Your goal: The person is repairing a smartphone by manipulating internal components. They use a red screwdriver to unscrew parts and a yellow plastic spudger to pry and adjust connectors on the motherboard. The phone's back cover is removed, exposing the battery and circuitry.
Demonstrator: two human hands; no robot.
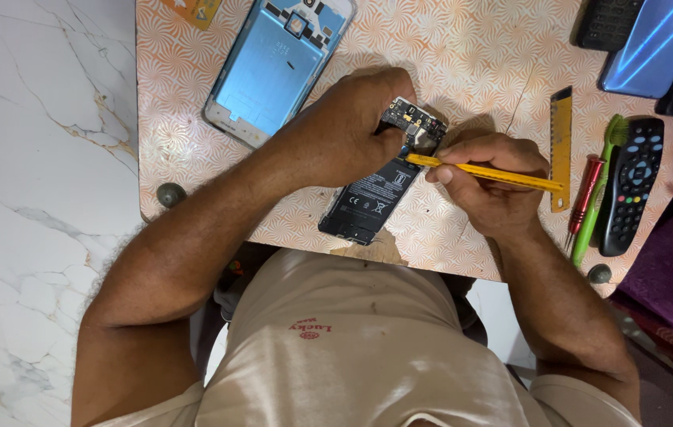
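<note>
While the opened phone [374, 183] lies face down near the front edge of the patterned tabletop [471, 55], its black battery and circuit board exposed, I see the left hand [348, 130] resting over its upper end, fingers curled together and pinching the top edge of the board between thumb and fingertips. The right hand [488, 180] sits just beside the phone on its right, its fingers pressed around a thin yellow tool [487, 171] that is held like a pen; the tool's tip touches the board close to the left thumb. From my view the phone is tilted, its lower end pointing toward the person's beige shirt. Farther up the tabletop, well apart from the hands, lies a blue back cover [277, 67] with its inner side up. To the right of the right hand I make out a yellow ruler-like strip [561, 142], then a red-handled screwdriver [586, 194] just beside a green toothbrush [599, 190], and next to those a black remote control [631, 186] with coloured buttons. A blue phone [657, 43] lies at the upper right corner, with a dark device just to its left. White marble floor [36, 158] shows to the left of the tabletop.
</note>
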